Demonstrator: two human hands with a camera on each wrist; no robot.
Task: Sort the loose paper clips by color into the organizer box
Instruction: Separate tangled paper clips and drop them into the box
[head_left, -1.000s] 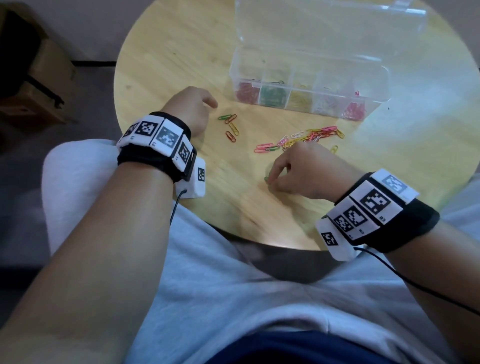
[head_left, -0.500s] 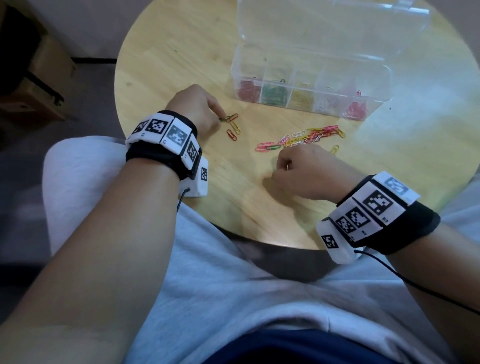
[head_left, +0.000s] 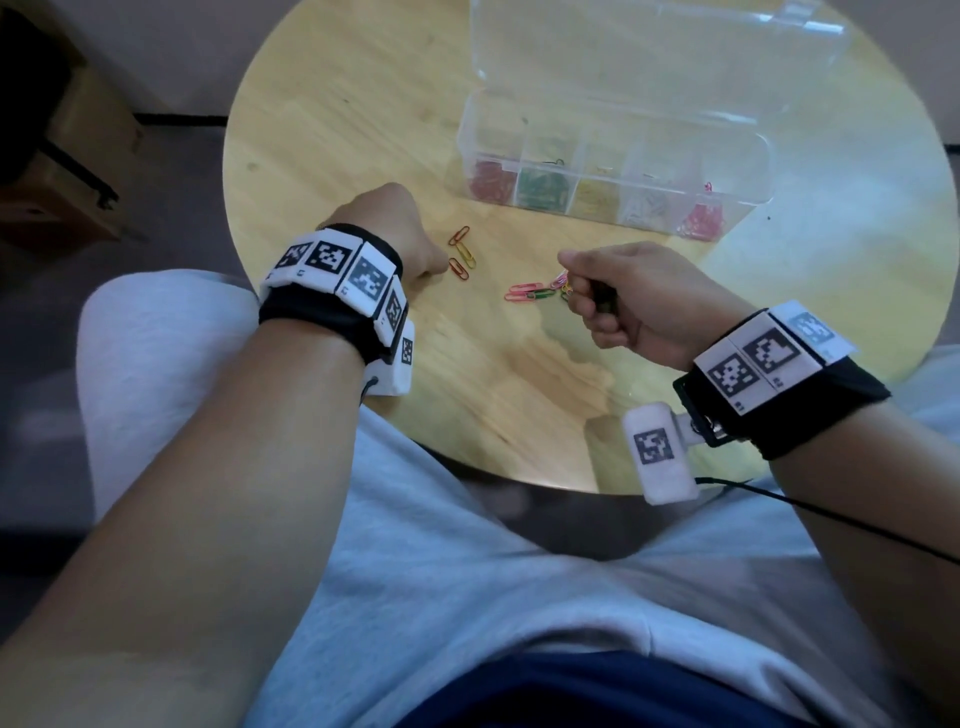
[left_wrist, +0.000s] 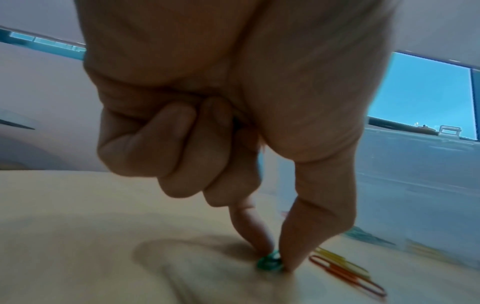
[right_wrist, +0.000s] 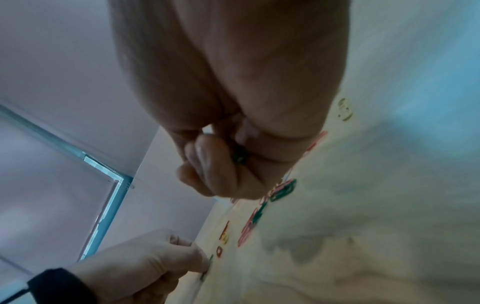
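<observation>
— Both hands are working low over the table (head_left: 332, 130). What is each one doing?

— My left hand (left_wrist: 233, 127) is pinching a green clip (left_wrist: 270, 263) between thumb and forefinger against the wood, the other fingers curling in. My right hand (head_left: 639, 304) is closing round some clips, lifting the end of the loose clips (head_left: 535, 291), pink and green, trailing onto the table.

— And the organizer box (head_left: 748, 208)?

— It is sitting open beyond them, lid tilting back. Its front compartments are holding red, green, yellow, pale and pink clips, left to right. Three red and yellow clips (head_left: 464, 253) are lying just beside my left hand.
</observation>
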